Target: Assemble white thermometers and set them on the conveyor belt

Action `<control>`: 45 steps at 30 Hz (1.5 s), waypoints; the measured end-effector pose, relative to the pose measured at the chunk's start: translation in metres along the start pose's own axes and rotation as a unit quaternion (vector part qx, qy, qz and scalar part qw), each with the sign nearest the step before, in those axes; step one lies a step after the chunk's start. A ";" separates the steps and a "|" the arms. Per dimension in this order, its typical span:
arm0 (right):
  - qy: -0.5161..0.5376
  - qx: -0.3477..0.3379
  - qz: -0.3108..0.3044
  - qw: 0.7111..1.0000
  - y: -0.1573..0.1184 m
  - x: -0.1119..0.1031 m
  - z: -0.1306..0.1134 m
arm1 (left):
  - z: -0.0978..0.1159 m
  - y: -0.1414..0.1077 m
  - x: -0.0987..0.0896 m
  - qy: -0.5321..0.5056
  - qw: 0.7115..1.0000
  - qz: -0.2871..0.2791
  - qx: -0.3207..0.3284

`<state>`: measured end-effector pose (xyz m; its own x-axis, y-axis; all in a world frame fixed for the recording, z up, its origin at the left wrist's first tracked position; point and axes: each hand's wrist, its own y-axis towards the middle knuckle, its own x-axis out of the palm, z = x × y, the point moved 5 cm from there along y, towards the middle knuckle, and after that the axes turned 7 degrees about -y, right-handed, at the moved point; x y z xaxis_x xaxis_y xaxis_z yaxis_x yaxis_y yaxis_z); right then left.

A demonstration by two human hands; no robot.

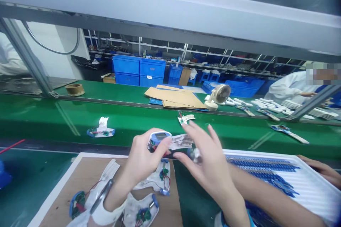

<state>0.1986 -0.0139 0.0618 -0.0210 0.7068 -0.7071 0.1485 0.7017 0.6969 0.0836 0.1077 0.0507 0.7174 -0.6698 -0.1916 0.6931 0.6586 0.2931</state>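
My left hand [147, 156] is closed around the head of a white-and-blue handheld device housing [161, 136] with a small grey display. The housing's white handle [181, 142] points right, with thin wires along it. My right hand [206, 158] is beside the handle's end, fingers spread and slightly blurred; whether it touches the handle I cannot tell. A small white-and-blue piece [196, 154] shows blurred between its thumb and palm. Below my left hand, open housing halves [144, 209] with green circuit boards and red wires lie on a brown cardboard sheet [58, 198].
Another person's forearm [269, 193] reaches behind my right hand, across a white tray [317, 191] of blue parts. Housing pieces [102, 129] lie on the green conveyor belt [71, 117]. Beyond are a small fan [220, 95], cardboard sheets [176, 97] and a tape roll [75, 89].
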 end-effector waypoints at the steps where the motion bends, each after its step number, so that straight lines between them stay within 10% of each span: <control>1: 0.015 0.018 -0.080 0.997 -0.001 0.013 0.006 | -0.006 0.004 -0.002 0.016 1.000 -0.024 -0.012; 4: 0.045 0.082 -0.241 0.966 -0.002 0.053 0.025 | -0.037 0.017 -0.006 0.090 0.990 -0.093 -0.057; 12: -0.049 0.235 -0.403 0.883 0.010 0.151 0.129 | -0.119 0.034 -0.019 0.424 0.893 -0.083 -0.124; 21: -0.256 0.247 -0.353 0.865 0.035 0.169 0.265 | -0.160 0.048 -0.101 0.563 0.794 -0.215 -0.078; 30: -0.251 0.186 -0.476 0.822 0.032 0.197 0.325 | -0.188 0.044 -0.099 0.562 0.791 -0.243 0.025; 38: -0.247 0.172 -0.531 0.792 0.032 0.143 0.294 | -0.139 0.010 -0.142 0.584 0.788 -0.195 0.010; 45: -0.203 0.128 -0.377 0.895 0.031 0.062 0.170 | -0.100 -0.119 -0.172 0.557 0.805 -0.201 -0.038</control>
<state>0.3700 0.0364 0.0187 0.1430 -0.0864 -0.9859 0.4653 0.8851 -0.0101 -0.1148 0.1787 -0.0453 0.0230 -0.1382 -0.9901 0.8568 0.5131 -0.0517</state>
